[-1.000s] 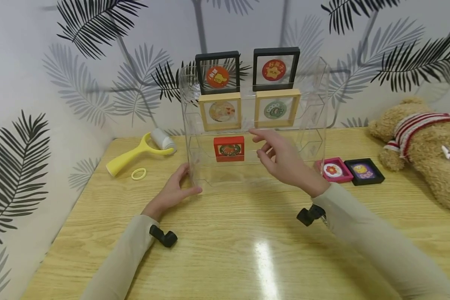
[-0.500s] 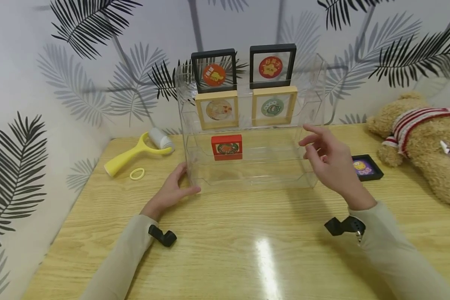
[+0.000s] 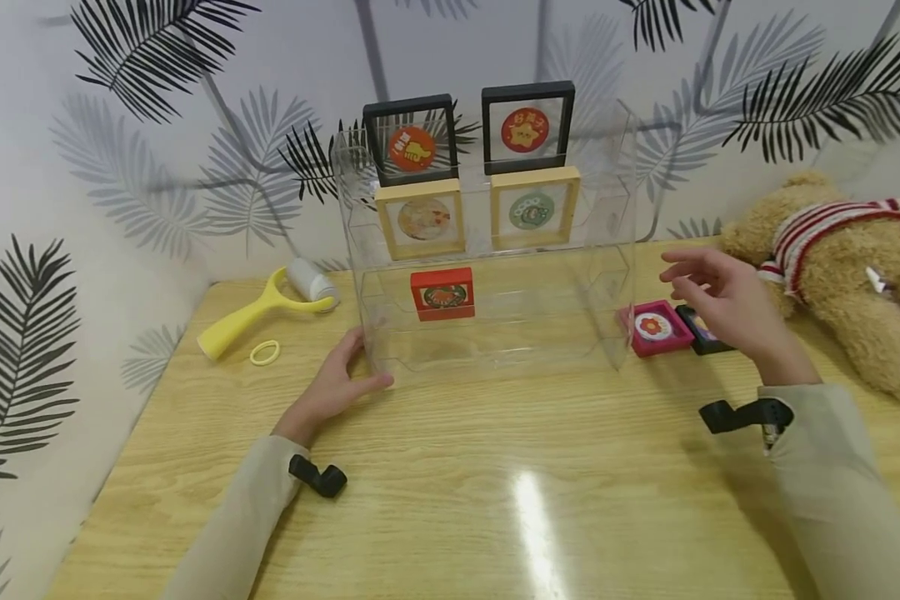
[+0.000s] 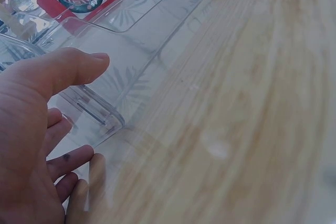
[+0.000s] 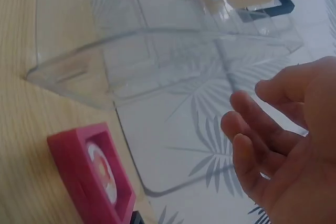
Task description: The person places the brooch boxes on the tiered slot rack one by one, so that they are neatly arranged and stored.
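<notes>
While left hand rests with relaxed fingers against the clear acrylic stand's lower left corner on the wooden table, right hand hovers spread and empty (fingers loosely apart), above the pink frame, beside the stand's right end

left hand touching clear rack corner | right hand empty above pink frame
</notes>
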Action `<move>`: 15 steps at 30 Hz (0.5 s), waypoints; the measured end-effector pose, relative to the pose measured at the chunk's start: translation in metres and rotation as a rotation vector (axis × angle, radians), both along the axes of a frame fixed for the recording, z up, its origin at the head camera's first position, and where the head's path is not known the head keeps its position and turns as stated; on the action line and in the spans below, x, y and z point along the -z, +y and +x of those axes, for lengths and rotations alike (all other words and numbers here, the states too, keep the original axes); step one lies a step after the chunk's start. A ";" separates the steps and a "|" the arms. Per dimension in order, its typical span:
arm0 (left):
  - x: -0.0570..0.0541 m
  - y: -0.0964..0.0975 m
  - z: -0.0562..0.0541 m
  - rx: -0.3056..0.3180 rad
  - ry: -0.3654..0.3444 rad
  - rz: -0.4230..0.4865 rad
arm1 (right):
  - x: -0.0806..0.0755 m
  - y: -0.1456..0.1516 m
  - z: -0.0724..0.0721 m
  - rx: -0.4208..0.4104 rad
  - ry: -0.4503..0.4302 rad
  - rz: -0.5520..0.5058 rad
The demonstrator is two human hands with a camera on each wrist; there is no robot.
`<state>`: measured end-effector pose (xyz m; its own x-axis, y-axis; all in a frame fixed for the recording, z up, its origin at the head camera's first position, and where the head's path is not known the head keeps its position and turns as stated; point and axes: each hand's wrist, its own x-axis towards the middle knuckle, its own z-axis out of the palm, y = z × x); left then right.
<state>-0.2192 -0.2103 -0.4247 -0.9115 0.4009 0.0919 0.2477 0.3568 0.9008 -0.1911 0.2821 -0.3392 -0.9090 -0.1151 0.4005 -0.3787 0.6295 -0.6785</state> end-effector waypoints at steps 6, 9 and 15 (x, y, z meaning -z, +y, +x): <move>0.001 -0.005 0.004 -0.004 0.004 -0.008 | 0.021 0.017 -0.009 -0.158 -0.093 0.170; 0.001 -0.004 0.003 -0.004 0.006 -0.008 | 0.027 0.024 -0.012 -0.192 -0.157 0.259; 0.001 -0.001 -0.001 0.002 0.009 0.002 | 0.038 0.028 -0.018 -0.113 -0.276 0.491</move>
<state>-0.2199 -0.2109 -0.4260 -0.9096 0.4030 0.1013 0.2570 0.3540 0.8992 -0.2092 0.3104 -0.3768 -0.9434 -0.3308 0.0253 -0.3128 0.8615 -0.3999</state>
